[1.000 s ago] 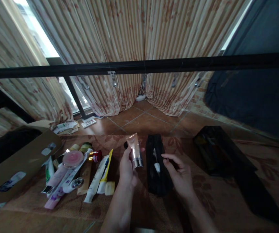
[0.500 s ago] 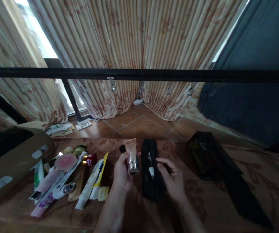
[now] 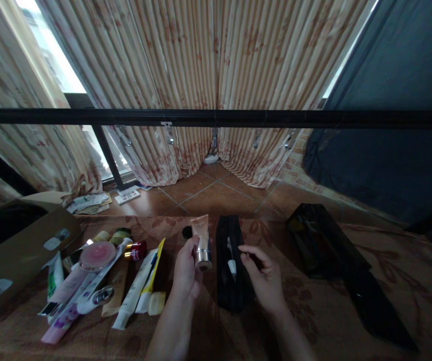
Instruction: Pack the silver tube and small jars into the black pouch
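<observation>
My left hand (image 3: 186, 265) is closed around a peach-coloured squeeze tube (image 3: 201, 233) with a silver cap pointing toward me. Just right of it lies a narrow black pouch (image 3: 223, 291), unzipped along its top. Inside the opening a white-capped item (image 3: 232, 266) shows in part. My right hand (image 3: 264, 276) pinches the pouch's right edge between thumb and forefinger. A small round black object (image 3: 187, 232) lies behind the tube.
Several tubes and jars, among them a pink round container (image 3: 97, 254), a red jar (image 3: 136, 250) and a yellow tube (image 3: 155, 265), lie left. A cardboard box (image 3: 35, 250) stands far left. At right sits a dark open case (image 3: 324, 240). A black rail (image 3: 216, 118) crosses beyond the table.
The view has shifted slightly, so things sit a little further left. Both hands keep nearly the same pose, the left on the tube and the right at the pouch's edge.
</observation>
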### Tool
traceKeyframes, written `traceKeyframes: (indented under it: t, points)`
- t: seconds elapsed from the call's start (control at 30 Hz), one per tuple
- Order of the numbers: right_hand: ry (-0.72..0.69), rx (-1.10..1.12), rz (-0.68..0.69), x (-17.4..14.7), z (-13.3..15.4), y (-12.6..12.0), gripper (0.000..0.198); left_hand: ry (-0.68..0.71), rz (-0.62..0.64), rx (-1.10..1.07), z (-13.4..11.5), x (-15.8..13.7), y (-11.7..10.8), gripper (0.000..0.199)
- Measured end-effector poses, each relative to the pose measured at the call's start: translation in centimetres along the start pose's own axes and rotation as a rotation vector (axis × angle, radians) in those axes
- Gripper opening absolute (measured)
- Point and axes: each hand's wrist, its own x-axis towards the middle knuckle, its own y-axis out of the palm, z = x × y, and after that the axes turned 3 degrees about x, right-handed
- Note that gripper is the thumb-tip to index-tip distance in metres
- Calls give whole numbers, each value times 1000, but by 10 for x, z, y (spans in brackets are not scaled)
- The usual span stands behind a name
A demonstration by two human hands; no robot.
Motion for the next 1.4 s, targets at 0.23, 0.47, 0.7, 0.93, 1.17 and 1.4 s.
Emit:
traceKeyframes:
  t: [0.23, 0.47, 0.7, 0.93, 1.17, 1.4]
  points:
    - [-1, -13, 3, 0, 1, 0, 23, 10, -62, -65, -1, 3, 0, 15]
    - [22, -28, -9, 0, 6, 1, 26, -39, -33, -19, 0, 0, 1, 20]
    - [43, -49, -10, -1, 4, 0, 30, -45, -46, 16, 0, 0, -3, 16]
    - [31, -84, -16, 0, 6, 0, 31, -59, -10, 39, 0, 0, -5, 21]
    - [26, -78, -6, -1, 4, 0, 30, -62, -6, 32, 3, 3, -7, 20]
    - [41, -46, -3, -2, 5, 2, 31, -63, 1, 39, 2, -1, -5, 17]
